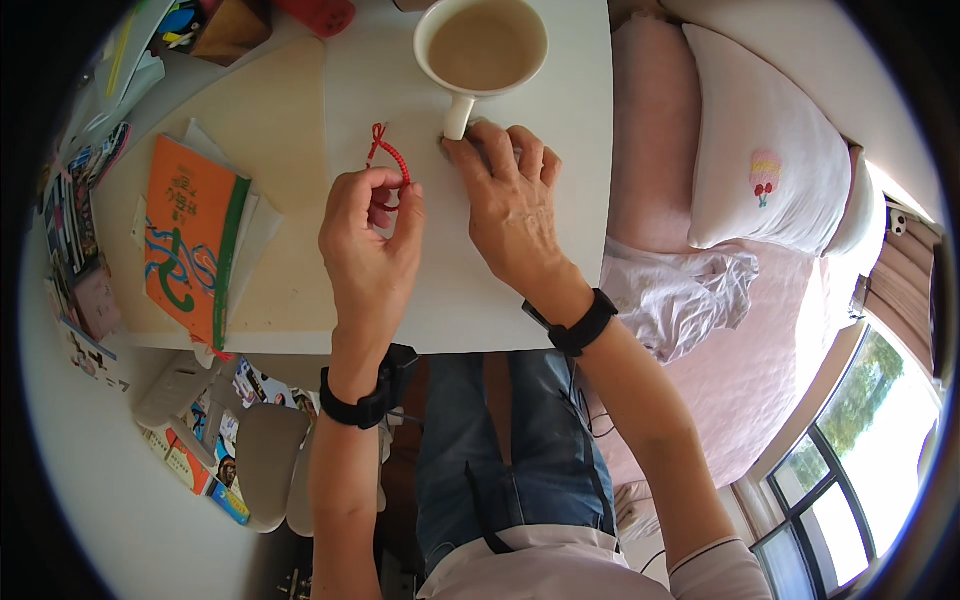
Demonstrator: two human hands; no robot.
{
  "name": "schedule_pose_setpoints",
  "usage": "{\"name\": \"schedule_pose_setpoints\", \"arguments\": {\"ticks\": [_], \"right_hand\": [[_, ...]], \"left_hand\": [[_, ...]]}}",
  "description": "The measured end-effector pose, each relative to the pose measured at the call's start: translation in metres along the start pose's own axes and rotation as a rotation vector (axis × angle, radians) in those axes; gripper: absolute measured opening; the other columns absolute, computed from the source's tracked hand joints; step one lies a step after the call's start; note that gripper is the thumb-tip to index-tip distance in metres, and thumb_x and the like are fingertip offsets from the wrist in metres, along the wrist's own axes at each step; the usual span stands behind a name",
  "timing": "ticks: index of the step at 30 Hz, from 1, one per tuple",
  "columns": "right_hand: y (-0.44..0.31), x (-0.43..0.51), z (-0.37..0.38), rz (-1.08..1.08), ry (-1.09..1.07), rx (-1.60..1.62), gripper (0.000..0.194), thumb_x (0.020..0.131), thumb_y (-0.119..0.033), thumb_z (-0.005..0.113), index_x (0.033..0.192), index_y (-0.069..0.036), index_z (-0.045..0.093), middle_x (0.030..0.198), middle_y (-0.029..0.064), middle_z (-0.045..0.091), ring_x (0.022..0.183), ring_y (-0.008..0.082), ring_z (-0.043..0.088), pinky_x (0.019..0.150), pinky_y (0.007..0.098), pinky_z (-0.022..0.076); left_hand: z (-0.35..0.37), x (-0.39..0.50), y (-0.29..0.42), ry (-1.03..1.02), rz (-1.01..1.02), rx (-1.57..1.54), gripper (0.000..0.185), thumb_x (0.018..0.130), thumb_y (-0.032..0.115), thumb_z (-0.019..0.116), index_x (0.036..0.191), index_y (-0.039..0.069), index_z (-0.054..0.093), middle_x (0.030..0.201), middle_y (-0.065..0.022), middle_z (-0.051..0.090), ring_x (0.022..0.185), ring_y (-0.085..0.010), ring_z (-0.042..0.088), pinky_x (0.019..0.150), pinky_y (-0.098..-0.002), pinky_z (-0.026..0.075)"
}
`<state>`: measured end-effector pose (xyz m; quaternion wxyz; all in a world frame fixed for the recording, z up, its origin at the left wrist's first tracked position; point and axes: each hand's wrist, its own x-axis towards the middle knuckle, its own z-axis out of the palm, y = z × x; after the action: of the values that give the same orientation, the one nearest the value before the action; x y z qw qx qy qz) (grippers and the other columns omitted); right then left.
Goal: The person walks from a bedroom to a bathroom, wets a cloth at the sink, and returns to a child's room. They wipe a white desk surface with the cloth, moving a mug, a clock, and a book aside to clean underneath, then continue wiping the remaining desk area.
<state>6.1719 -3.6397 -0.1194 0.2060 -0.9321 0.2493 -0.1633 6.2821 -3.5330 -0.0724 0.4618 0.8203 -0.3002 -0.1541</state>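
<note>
Between the thumb and fingers of my left hand point(375, 232) is a red braided cord bracelet point(394, 155), its looped end standing up above the fingers. My right hand point(514, 202) rests on the white tabletop just below the mug's handle, fingers bent over something greyish that is mostly hidden under them; what it is I cannot tell. Right above that hand stands a white mug point(459, 120) with a light brown drink in it, its handle pointing towards me. Both wrists wear black bands.
An orange book point(187, 232) with loose papers lies on a beige mat point(292, 225) at the left. A red object point(319, 15) and a wooden holder point(232, 31) stand at the back left. The table's right edge point(609, 150) borders a pink bed point(720, 375).
</note>
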Motion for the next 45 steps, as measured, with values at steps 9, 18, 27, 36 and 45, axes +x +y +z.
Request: {"name": "schedule_pose_setpoints", "arguments": {"ticks": [9,18,27,36,45], "right_hand": [[0.002,-0.075,-0.062,0.037,-0.148,0.384,0.050,0.080,0.013,0.058,0.128,-0.002,0.062,0.126,0.0113,0.058,0.115,0.0339,0.054,0.100,0.0449,0.0448],[0.083,0.021,-0.034,-0.108,-0.001,-0.028,0.056,0.095,0.003,0.055,0.149,-0.011,0.054,0.155,0.0093,0.050,0.141,0.0343,0.044,0.118,0.0491,0.0329],[-0.035,-0.129,-0.041,-0.186,-0.331,0.322,0.063,0.086,0.008,0.054,0.146,-0.013,0.058,0.157,0.0019,0.051,0.147,0.0222,0.042,0.123,0.0456,0.0339],[0.045,0.001,-0.059,0.110,0.206,0.178,0.066,0.084,0.021,0.050,0.142,-0.009,0.059,0.142,0.0165,0.057,0.115,0.0365,0.059,0.098,0.0437,0.0515],[0.046,-0.003,-0.019,-0.080,-0.007,-0.085,0.069,0.081,0.016,0.054,0.145,-0.009,0.058,0.154,0.0038,0.053,0.134,0.0308,0.049,0.114,0.0443,0.0379]], "left_hand": [[0.011,0.013,-0.004,-0.026,0.066,0.037,0.017,0.092,0.009,0.075,0.101,0.003,0.062,0.096,-0.0076,0.062,0.074,-0.0206,0.060,0.063,-0.0334,0.051],[0.038,0.019,-0.007,-0.067,0.078,0.106,0.019,0.095,0.012,0.074,0.108,0.002,0.065,0.104,-0.0067,0.060,0.073,-0.0158,0.056,0.067,-0.0309,0.050],[-0.002,0.008,-0.025,-0.110,0.053,-0.087,0.020,0.107,0.015,0.058,0.123,0.003,0.062,0.122,-0.0076,0.062,0.085,-0.0126,0.058,0.075,-0.0286,0.052],[-0.092,-0.069,-0.051,0.045,-0.061,-0.114,0.023,0.101,-0.005,0.054,0.121,0.002,0.061,0.122,-0.0058,0.059,0.085,-0.0099,0.054,0.079,-0.0253,0.049],[-0.112,-0.095,-0.064,0.056,-0.093,-0.169,0.023,0.102,-0.004,0.053,0.122,0.003,0.061,0.121,-0.0056,0.058,0.085,-0.0098,0.054,0.079,-0.0252,0.049]]}}
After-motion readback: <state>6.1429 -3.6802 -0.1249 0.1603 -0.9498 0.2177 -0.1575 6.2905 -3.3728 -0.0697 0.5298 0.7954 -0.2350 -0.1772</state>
